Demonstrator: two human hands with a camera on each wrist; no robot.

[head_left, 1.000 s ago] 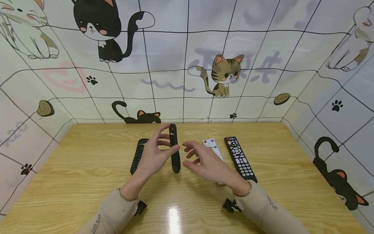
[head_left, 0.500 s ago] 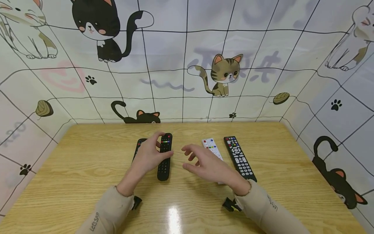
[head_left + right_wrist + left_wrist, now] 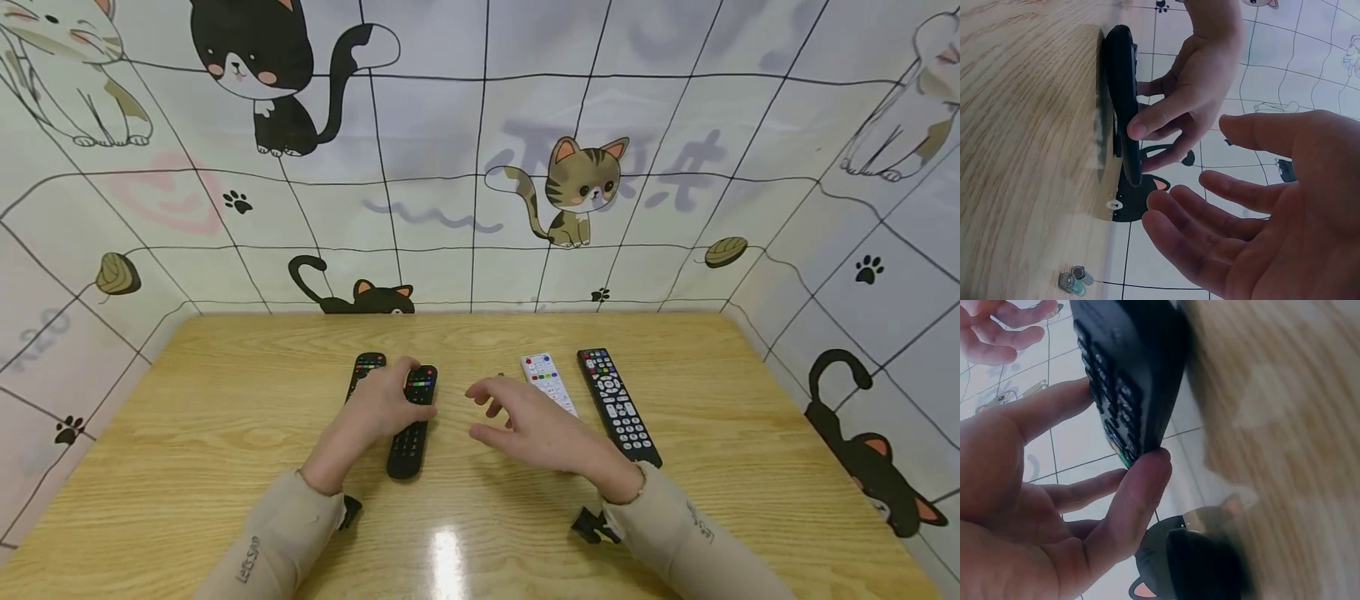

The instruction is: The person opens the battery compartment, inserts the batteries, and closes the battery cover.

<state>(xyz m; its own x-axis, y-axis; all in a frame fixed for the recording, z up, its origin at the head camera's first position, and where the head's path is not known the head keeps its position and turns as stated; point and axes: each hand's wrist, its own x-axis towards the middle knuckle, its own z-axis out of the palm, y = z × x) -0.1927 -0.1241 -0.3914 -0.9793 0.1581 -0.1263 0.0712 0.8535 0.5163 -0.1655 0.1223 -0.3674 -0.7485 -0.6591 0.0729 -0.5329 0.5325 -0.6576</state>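
My left hand (image 3: 372, 406) grips a black remote control (image 3: 408, 450) by its sides, thumb on the right edge and fingers on the left. The remote's keys face up, and it hovers low over the wooden table in the right wrist view. Just left of it lies a second black remote (image 3: 370, 362), partly hidden behind that hand. My right hand (image 3: 525, 421) holds nothing; its fingers are loosely bent, pointing toward the left hand. Under and behind it lies a white remote (image 3: 547, 375), its lower part covered by the hand.
A larger black remote (image 3: 617, 404) with pale keys lies to the right of the white one. Two small batteries (image 3: 1074, 280) rest on the table (image 3: 240, 417) in the right wrist view. A cat-patterned backdrop (image 3: 435, 150) encloses the table's back and sides.
My left hand has moved left and down, taking the black remote with it. The remote has turned from edge-on to keys up. My right hand has hardly moved.
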